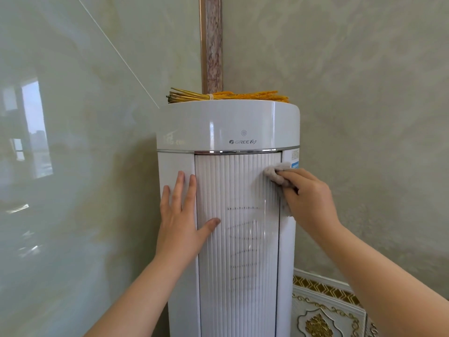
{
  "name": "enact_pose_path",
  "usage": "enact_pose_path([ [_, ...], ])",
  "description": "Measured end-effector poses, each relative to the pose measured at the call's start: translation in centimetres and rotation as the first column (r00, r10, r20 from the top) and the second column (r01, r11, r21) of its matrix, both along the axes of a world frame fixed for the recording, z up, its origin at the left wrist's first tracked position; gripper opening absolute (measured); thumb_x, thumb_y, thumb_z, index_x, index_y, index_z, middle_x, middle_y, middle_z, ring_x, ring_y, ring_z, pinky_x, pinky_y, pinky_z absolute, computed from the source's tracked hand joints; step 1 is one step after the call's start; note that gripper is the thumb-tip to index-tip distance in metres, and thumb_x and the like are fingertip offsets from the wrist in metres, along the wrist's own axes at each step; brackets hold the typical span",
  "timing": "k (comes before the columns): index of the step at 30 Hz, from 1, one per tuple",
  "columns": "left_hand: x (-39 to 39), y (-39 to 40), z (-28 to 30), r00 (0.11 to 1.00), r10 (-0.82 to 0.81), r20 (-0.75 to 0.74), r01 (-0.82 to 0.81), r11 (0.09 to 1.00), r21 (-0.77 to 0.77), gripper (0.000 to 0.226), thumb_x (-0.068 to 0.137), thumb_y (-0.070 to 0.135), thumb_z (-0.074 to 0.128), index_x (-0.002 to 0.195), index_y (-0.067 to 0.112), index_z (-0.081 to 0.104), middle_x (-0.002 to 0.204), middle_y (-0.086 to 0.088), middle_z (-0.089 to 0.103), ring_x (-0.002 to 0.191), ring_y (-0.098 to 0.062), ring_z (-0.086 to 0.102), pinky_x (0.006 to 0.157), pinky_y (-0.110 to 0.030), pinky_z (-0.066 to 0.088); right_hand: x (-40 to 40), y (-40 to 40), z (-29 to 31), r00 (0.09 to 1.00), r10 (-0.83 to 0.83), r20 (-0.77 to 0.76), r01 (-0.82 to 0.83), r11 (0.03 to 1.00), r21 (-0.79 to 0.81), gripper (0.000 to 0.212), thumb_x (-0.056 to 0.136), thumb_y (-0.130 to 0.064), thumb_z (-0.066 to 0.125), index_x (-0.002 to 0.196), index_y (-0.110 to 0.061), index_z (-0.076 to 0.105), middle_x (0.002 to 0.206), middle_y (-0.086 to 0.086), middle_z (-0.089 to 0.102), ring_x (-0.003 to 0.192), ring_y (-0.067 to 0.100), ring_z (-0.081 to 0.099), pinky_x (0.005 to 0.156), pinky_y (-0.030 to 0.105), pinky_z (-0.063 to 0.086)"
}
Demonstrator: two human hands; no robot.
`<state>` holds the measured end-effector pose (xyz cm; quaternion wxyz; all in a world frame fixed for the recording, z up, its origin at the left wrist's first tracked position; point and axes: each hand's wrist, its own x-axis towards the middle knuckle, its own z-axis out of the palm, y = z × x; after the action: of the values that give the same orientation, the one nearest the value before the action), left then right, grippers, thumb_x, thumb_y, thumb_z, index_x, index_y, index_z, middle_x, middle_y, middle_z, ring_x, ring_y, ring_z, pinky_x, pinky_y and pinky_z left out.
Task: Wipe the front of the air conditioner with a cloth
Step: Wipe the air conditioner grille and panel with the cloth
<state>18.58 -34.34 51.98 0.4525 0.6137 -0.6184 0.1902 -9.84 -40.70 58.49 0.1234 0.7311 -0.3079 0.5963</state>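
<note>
- Right hand (308,198) grips the cloth (277,175) against the air conditioner (238,215), apparently at the ribbed panel's upper right edge.
- Left hand (181,215) rests flat, fingers (178,188) straight.

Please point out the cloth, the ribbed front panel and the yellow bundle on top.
Crumpled grey-white cloth (274,173), head view: its bunched upper part.
White ribbed front panel (240,186), head view: upper middle ribs.
Tied yellow bundle of dried stalks (194,96), head view: the stems.

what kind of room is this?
Likely a home living room corner: a floor-standing air conditioner stands where glossy marble-look wall panels meet, with ornate gold-patterned trim low at the right.
</note>
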Motion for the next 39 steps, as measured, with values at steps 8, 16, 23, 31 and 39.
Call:
enact_pose_path([
  [8,-0.1,0.2,0.2,1.0,0.004,-0.005,-0.004,1.0,0.015,0.119,0.089,0.064,0.071,0.162,0.053,-0.022,0.17,0.027,-0.031,0.163,-0.024,-0.018,0.121,-0.045,0.011,5.1,2.9,1.1,0.995,0.083,-0.047,-0.089,0.987,-0.134,0.031,0.091,0.008,0.064,0.113,-0.009,0.078,0.117,0.003,0.074,0.108,0.022,0.066,0.094,0.029,0.05],
  [16,-0.2,0.2,0.3,0.999,-0.005,-0.037,0.005,1.0,0.0,0.117,0.088,0.063,0.074,0.163,0.056,-0.016,0.169,0.031,-0.029,0.164,-0.026,-0.013,0.122,-0.05,0.025,9.7,4.4,1.7,0.905,0.127,-0.406,-0.204,0.967,-0.151,0.028,0.088,0.006,0.07,0.112,-0.006,0.078,0.11,0.008,0.077,0.107,0.03,0.068,0.098,0.046,0.053],
  [23,-0.1,0.2,0.1,1.0,0.004,-0.005,-0.004,1.0,0.004,0.118,0.087,0.068,0.068,0.162,0.054,-0.021,0.171,0.027,-0.029,0.164,-0.027,-0.012,0.123,-0.048,0.018,5.8,3.4,1.2,0.931,0.073,-0.358,-0.145,0.973,-0.178,0.026,0.096,-0.004,0.057,0.112,-0.007,0.077,0.112,0.006,0.076,0.11,0.025,0.067,0.095,0.04,0.057],
  [31,0.0,-0.1,-0.2,1.0,-0.016,-0.008,0.016,1.0,0.003,0.118,0.089,0.062,0.071,0.163,0.052,-0.021,0.172,0.025,-0.029,0.164,-0.027,-0.016,0.123,-0.048,0.011,0.9,1.0,0.2,0.997,-0.049,-0.058,0.048,0.999,-0.023,0.039,0.085,0.017,0.065,0.115,-0.004,0.078,0.117,0.009,0.077,0.106,0.033,0.072,0.087,0.053,0.06],
  [39,0.1,0.0,-0.2,1.0,-0.019,-0.007,0.019,1.0,0.001,0.116,0.089,0.064,0.069,0.164,0.052,-0.017,0.172,0.026,-0.028,0.164,-0.027,-0.014,0.125,-0.052,0.017,5.1,3.1,-0.8,0.997,0.02,-0.073,-0.025,0.997,-0.077,0.03,0.09,0.004,0.072,0.118,-0.003,0.077,0.119,0.009,0.073,0.112,0.032,0.064,0.092,0.046,0.057],
])
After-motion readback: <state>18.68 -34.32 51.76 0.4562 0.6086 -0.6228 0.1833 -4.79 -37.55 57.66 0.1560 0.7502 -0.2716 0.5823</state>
